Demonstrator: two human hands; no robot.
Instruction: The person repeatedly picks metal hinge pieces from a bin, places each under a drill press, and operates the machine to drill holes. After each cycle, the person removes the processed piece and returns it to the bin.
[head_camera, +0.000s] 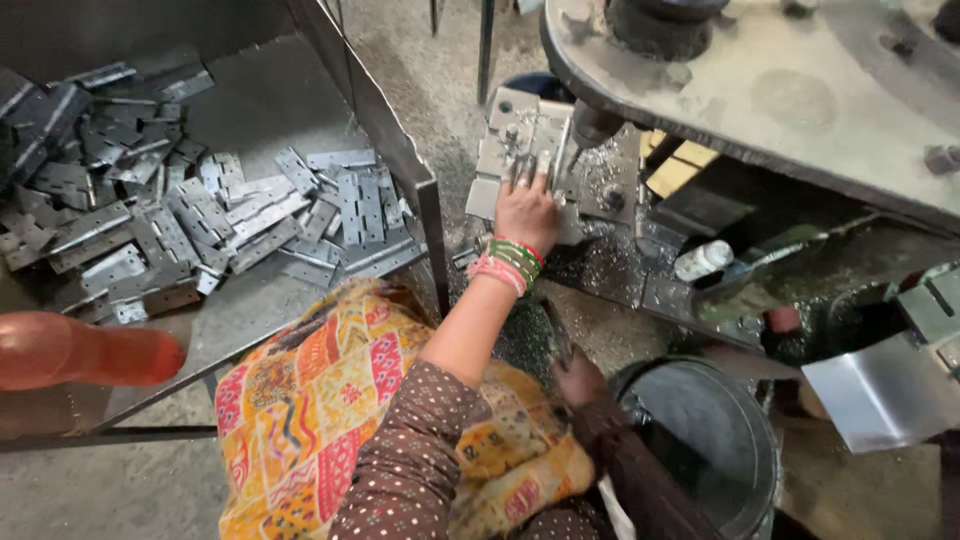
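Note:
My left hand (525, 208), with coloured bangles at the wrist, lies fingers spread on a small grey metal plate (520, 140). It presses the plate onto the jig (610, 185) of a drill press. The drill bit (583, 135) hangs just right of my fingertips. My right hand (578, 380) sits lower, near my lap, closed in a fist around a thin dark handle (555, 325) that rises from it. Metal shavings cover the machine bed (600, 270) around the jig.
A metal bin (250, 320) at the left holds a heap of several grey hinges (180, 220). An orange bottle (80, 350) lies at the bin's near edge. A dark bucket (700, 440) stands to the right of my lap. A small white bottle (702, 260) and a bent steel sheet (885, 390) lie further right.

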